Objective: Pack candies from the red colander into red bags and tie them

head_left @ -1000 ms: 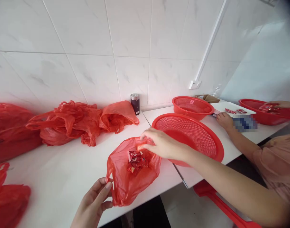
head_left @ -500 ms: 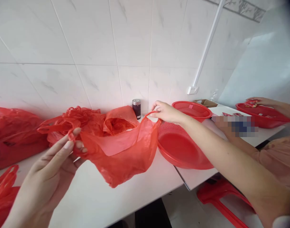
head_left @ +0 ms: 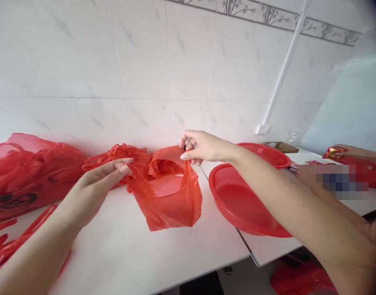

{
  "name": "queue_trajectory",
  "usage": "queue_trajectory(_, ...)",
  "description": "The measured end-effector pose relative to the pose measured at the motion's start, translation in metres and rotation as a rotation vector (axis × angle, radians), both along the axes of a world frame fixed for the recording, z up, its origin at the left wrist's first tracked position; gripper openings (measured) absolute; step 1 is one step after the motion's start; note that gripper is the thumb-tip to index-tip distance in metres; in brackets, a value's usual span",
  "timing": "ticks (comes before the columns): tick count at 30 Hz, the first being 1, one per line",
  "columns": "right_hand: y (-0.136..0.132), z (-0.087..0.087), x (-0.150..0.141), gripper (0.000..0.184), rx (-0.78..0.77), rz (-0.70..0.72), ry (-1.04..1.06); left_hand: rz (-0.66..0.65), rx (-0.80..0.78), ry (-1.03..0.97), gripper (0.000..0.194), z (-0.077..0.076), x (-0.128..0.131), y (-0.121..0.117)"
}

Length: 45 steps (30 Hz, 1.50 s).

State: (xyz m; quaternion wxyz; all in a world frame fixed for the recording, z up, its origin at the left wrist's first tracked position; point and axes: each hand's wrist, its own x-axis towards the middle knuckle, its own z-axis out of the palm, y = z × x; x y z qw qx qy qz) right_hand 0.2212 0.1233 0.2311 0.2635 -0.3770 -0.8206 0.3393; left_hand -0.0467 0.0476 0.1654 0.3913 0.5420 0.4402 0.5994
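Over the table, left hand and right hand pinch bag at its top edges; uneven pull could tear it.

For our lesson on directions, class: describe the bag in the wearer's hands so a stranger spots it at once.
Along the tiled wall stands a white table. Left of the nearer red basket, look for a thin red bag gripped by its top between the left hand and right hand. Other red bags lie nearby; only this one is stretched between hands.
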Motion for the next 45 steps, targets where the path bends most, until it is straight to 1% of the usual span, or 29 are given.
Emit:
queue_trajectory(2,-0.009,0.002,-0.019,0.020,0.033,0.046,0.003,-0.155,0.003,-0.042,0.025,0.002,0.014,0.000)
queue_trajectory(3,-0.014,0.001,-0.028,0.019,0.049,0.077,0.013,-0.240,-0.016,-0.013,0.028,0.002,0.021,0.000)
queue_trajectory(5,-0.021,-0.002,-0.046,0.017,0.072,0.146,0.062,-0.322,-0.056,0.104,0.037,0.000,0.032,0.002)
queue_trajectory(6,-0.024,-0.005,-0.054,0.016,0.076,0.179,0.104,-0.338,-0.087,0.190,0.038,-0.001,0.036,0.002)
queue_trajectory(7,-0.026,-0.010,-0.060,0.015,0.077,0.212,0.158,-0.330,-0.122,0.267,0.033,-0.003,0.039,0.003)
queue_trajectory(8,-0.026,-0.016,-0.065,0.015,0.081,0.234,0.221,-0.302,-0.161,0.318,0.024,-0.005,0.041,0.004)
queue_trajectory(9,-0.026,-0.023,-0.069,0.015,0.093,0.238,0.284,-0.259,-0.201,0.335,0.022,-0.007,0.042,0.005)
queue_trajectory(11,-0.023,-0.041,-0.073,0.019,0.134,0.201,0.364,-0.174,-0.262,0.267,0.035,-0.010,0.041,0.006)
queue_trajectory(12,-0.020,-0.052,-0.072,0.021,0.150,0.177,0.369,-0.145,-0.278,0.209,0.037,-0.012,0.039,0.007)
queue_trajectory(13,-0.017,-0.062,-0.072,0.021,0.149,0.163,0.360,-0.128,-0.287,0.155,0.036,-0.014,0.038,0.007)
queue_trajectory(15,-0.015,-0.081,-0.069,0.014,0.088,0.172,0.336,-0.122,-0.307,0.111,0.033,-0.019,0.034,0.008)
queue_trajectory(17,-0.022,-0.092,-0.067,0.007,0.040,0.157,0.381,-0.145,-0.331,0.152,0.036,-0.025,0.029,0.007)
queue_trajectory(18,-0.029,-0.095,-0.065,0.007,0.037,0.139,0.430,-0.177,-0.334,0.183,0.038,-0.028,0.026,0.007)
queue_trajectory(19,-0.038,-0.095,-0.064,0.008,0.042,0.136,0.477,-0.217,-0.328,0.209,0.039,-0.030,0.022,0.006)
queue_trajectory(21,-0.060,-0.094,-0.061,0.009,0.056,0.191,0.521,-0.315,-0.283,0.250,0.038,-0.031,0.014,0.004)
queue_trajectory(23,-0.075,-0.094,-0.059,0.009,0.081,0.229,0.514,-0.413,-0.230,0.310,0.032,-0.030,0.006,0.002)
queue_trajectory(25,-0.076,-0.101,-0.061,0.008,0.119,0.152,0.530,-0.444,-0.191,0.419,0.023,-0.027,0.001,0.001)
queue_trajectory(28,-0.055,-0.124,-0.068,0.025,0.076,0.032,0.519,-0.417,-0.136,0.594,0.014,-0.029,0.005,0.002)
queue_trajectory(30,-0.037,-0.142,-0.075,0.030,0.019,0.004,0.464,-0.334,-0.086,0.693,0.011,-0.037,0.012,0.005)
queue_trajectory(31,-0.031,-0.149,-0.077,0.031,-0.006,-0.007,0.445,-0.257,-0.061,0.742,0.014,-0.042,0.016,0.006)
queue_trajectory(33,-0.024,-0.161,-0.082,0.030,-0.062,-0.011,0.447,-0.048,0.020,0.838,0.022,-0.055,0.023,0.009)
queue_trajectory(35,-0.023,-0.167,-0.084,0.029,-0.136,0.034,0.477,0.137,0.155,0.898,0.029,-0.068,0.028,0.009)
queue_trajectory(37,-0.025,-0.167,-0.084,0.026,-0.206,0.097,0.498,0.223,0.284,0.898,0.028,-0.079,0.030,0.008)
queue_trajectory(38,-0.027,-0.166,-0.083,0.024,-0.228,0.124,0.499,0.243,0.313,0.880,0.025,-0.083,0.031,0.007)
queue_trajectory(40,-0.031,-0.163,-0.081,0.021,-0.223,0.139,0.490,0.252,0.291,0.836,0.021,-0.089,0.031,0.004)
queue_trajectory(43,-0.037,-0.157,-0.079,0.023,-0.120,0.066,0.491,0.183,0.189,0.805,0.025,-0.094,0.029,-0.002)
queue_trajectory(45,-0.039,-0.158,-0.076,0.025,-0.087,0.034,0.502,0.129,0.118,0.790,0.030,-0.099,0.024,-0.007)
